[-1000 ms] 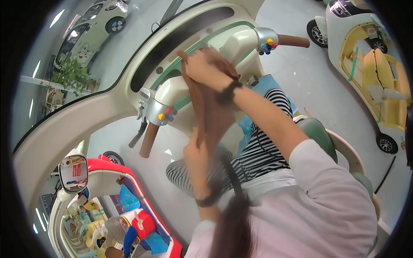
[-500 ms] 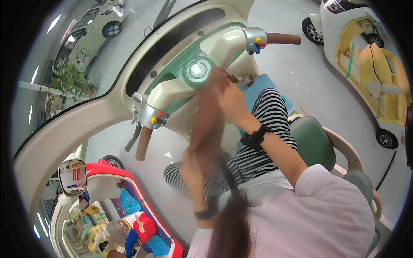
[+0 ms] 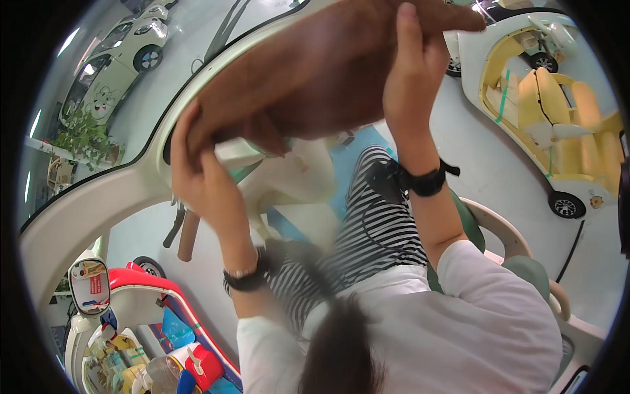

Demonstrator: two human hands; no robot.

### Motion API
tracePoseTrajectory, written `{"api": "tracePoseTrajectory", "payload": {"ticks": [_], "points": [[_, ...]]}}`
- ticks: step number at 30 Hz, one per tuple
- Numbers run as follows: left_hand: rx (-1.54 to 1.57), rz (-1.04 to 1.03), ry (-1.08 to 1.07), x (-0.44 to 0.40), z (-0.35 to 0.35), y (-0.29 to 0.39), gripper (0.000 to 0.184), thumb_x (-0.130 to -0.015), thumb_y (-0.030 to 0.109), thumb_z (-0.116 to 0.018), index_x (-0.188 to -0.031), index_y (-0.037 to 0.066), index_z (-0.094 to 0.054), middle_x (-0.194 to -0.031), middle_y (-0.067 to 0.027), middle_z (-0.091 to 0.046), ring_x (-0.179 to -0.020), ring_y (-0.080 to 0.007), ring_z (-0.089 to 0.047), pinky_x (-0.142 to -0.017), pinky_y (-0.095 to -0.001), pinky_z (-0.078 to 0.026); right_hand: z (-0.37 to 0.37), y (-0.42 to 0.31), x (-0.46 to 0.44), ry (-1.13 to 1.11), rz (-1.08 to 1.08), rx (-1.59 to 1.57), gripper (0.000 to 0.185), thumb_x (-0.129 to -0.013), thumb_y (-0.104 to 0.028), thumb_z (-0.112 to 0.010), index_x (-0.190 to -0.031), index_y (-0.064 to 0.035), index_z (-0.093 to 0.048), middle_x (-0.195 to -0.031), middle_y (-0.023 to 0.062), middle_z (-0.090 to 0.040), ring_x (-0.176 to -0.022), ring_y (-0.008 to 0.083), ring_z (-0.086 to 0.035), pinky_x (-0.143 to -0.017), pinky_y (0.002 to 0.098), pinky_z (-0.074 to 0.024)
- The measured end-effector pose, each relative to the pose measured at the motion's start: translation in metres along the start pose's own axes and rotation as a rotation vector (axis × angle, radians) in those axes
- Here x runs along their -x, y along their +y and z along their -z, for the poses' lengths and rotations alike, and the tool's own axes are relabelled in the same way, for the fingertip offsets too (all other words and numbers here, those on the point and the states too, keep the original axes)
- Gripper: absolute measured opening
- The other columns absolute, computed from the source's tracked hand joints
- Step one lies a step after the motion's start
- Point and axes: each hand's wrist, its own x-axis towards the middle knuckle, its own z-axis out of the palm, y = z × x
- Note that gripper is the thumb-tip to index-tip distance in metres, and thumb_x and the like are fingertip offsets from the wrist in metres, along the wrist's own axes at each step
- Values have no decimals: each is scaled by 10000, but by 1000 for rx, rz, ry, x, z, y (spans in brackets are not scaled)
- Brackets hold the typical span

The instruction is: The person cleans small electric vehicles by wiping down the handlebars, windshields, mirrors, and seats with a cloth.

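A brown cloth (image 3: 308, 79) is stretched out in front of me, raised over the handlebar and dashboard of a small cream vehicle. My left hand (image 3: 205, 180) is closed on the cloth's left end. At its right part, my right hand (image 3: 413, 92) grips it with the thumb lying along the near face. Most of the handlebar is hidden behind the cloth; the left brown handle grip (image 3: 188, 235) shows below my left hand. Motion blurs the cloth's lower edge.
A cream windshield frame (image 3: 98, 197) curves around the left, with a side mirror (image 3: 89, 287) on it. A red vehicle (image 3: 151, 279) stands lower left, a yellow-seated one (image 3: 492, 92) at right. A green seat (image 3: 528, 276) is beside me.
Both hands have lifted the brown cloth from near my lap and the handlebar centre. It was bunched lengthwise and is now spread wide, with the hands farther apart.
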Motion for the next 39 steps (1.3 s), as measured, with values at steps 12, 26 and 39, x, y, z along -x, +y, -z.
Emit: {"api": "tracePoseTrajectory", "payload": {"ticks": [12, 26, 39], "points": [[-444, -118, -354, -23, -155, -142, 356, -1012, 309, -467, -1011, 15, -668, -1049, -250, -677, -951, -450, -639, -811, -516, -504, 19, 133, -23, -604, 113, 1276, 264, -904, -194, -506, -934, 4, -679, -985, 270, -697, -967, 438, -660, -845, 530, -513], [-172, 252, -127, -11, -163, -166, 351, -989, 273, -420, -966, 18, -660, -968, -265, -674, -931, -489, -614, -820, -565, -469, 4, 169, -61, -630, -278, 1324, 429, -894, -319, -485, -1100, -17, -709, -1151, 265, -683, -1099, 433, -638, -963, 500, -491], [-393, -57, -48, 35, -138, -170, 326, -981, 143, -501, -1248, -37, -550, -1051, -234, -572, -975, -415, -561, -857, -504, -469, 22, 179, 19, -218, 449, 1027, 267, -940, -194, -585, -1110, -11, -680, -1133, 193, -667, -1072, 420, -582, -925, 487, -456]]}}
